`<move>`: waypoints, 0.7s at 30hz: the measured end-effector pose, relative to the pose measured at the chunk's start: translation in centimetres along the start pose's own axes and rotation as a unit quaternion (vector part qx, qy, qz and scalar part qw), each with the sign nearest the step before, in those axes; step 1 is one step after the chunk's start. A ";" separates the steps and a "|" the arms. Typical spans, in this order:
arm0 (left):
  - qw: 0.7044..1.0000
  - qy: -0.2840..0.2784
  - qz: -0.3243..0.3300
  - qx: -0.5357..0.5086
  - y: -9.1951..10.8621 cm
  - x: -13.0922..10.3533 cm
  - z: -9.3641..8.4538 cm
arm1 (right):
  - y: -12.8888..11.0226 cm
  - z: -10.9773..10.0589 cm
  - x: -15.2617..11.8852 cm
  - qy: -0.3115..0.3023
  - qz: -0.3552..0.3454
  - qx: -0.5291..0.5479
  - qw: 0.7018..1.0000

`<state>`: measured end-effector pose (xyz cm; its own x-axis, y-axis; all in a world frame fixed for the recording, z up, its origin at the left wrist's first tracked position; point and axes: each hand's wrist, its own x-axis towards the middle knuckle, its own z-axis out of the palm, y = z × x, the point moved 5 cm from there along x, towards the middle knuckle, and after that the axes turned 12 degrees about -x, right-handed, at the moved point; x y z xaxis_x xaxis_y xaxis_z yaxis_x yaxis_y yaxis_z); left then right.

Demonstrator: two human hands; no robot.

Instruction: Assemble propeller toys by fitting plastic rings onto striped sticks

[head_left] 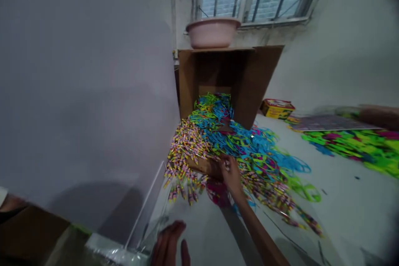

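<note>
My right hand (231, 174) reaches over the middle of the white table, its fingers curled at the edge of a brown block (202, 166); what they hold, if anything, is too small to name. Low in the view, my left hand (171, 244) is held over the near edge with thumb and fingers apart and nothing in it. Small pink-and-yellow wrapped sticks (188, 141) lie piled left of the block, and more (274, 193) lie to the right. Blue and green plastic loops (243, 139) spill from a cardboard box (262, 79). A magenta round piece (218, 193) sits below my right hand.
A tall pale panel (93, 70) borders the left side. Atop the box sits a pink basin (213, 33). A yellow-and-red carton (277, 109) stands behind, with green pieces (358, 147) at right. Clear plastic wrap (115, 251) is at the lower left.
</note>
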<state>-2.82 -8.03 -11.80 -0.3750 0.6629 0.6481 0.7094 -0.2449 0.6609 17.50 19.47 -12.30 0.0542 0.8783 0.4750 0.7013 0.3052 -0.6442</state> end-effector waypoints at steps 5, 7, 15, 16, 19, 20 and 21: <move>0.960 -0.177 -0.076 0.202 -7.5 2.5 9.9 | 1.2 3.7 10.1 -0.026 0.027 -0.167 0.985; 0.948 -0.190 -0.087 0.241 -8.6 3.7 10.8 | 2.0 5.4 13.2 -0.135 0.038 -0.271 0.952; 0.937 -0.184 -0.070 0.289 -7.2 4.2 11.1 | 2.6 6.3 12.4 -0.195 -0.037 -0.319 0.927; 0.939 -0.179 -0.065 0.287 -7.2 4.3 11.0 | 2.5 5.9 11.2 -0.184 -0.049 -0.323 0.927; 0.944 -0.160 -0.053 0.283 -7.8 4.9 10.8 | 1.9 4.4 7.5 -0.166 -0.080 -0.331 0.925; 0.947 -0.151 -0.046 0.279 -8.0 5.2 10.7 | 1.8 3.8 6.4 -0.165 -0.089 -0.333 0.924; 0.951 -0.140 -0.038 0.273 -8.2 5.6 10.6 | 1.8 3.3 5.3 -0.165 -0.099 -0.332 0.923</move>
<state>-4.38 5.21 -17.59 -0.3172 0.8454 0.4297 0.9199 0.1641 0.3562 16.71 25.87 -12.86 -0.2646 0.9275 0.2640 0.9614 0.2751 -0.0028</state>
